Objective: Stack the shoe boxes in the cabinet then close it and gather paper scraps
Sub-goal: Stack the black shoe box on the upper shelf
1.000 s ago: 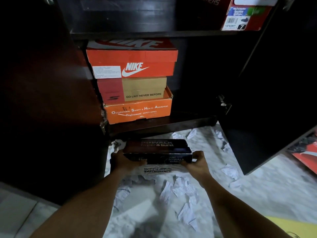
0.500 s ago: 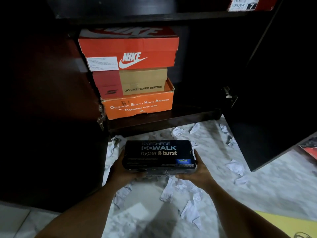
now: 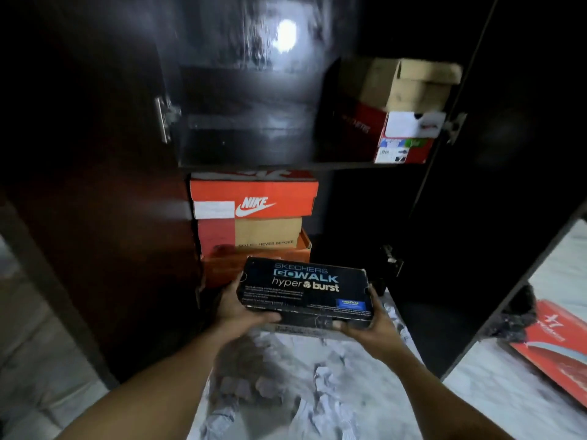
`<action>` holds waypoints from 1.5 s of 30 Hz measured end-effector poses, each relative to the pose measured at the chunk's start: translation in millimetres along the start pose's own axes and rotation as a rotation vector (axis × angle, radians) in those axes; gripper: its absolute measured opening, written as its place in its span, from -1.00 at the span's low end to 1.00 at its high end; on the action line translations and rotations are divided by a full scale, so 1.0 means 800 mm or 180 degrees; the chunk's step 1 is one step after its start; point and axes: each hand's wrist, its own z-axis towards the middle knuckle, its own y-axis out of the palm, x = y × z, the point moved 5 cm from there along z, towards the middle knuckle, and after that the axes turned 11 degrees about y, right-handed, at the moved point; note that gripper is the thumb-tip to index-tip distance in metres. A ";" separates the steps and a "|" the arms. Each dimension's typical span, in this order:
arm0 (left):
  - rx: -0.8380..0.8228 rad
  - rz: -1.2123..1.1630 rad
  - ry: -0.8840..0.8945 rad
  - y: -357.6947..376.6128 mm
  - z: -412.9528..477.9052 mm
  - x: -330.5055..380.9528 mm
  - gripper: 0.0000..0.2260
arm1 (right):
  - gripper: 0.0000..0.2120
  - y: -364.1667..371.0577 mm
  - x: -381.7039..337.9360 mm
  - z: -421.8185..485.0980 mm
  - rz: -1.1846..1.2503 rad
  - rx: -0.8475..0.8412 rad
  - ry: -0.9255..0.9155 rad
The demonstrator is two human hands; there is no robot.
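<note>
Currently L hand & R hand, fingers clamped on black Skechers box; best kept level, slid squarely into cabinet.

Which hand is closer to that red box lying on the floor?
Right. The right hand grips the right end of the black box, on the side toward the red box. The left hand grips the opposite end, farther off.

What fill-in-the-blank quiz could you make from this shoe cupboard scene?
The left hand and right hand hold a black box printed ____ GOWALK.
The orange box topping the stack shows the ____ logo.
Crumpled ____ scraps litter the floor.
Missing: Skechers; Nike; paper.
</note>
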 end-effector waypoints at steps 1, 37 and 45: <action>-0.0033 0.0039 0.0120 -0.004 0.010 0.028 0.11 | 0.02 -0.016 -0.023 -0.004 -0.0001 0.0030 -0.0043; -0.0008 -0.0578 0.1958 0.104 0.317 0.576 -0.62 | -0.51 -0.273 -0.430 0.037 -0.0013 0.2567 -0.1839; 0.0315 -0.0122 0.2084 0.120 0.348 0.574 -0.09 | -0.54 -0.289 -0.455 0.103 -0.0015 0.2362 -0.2141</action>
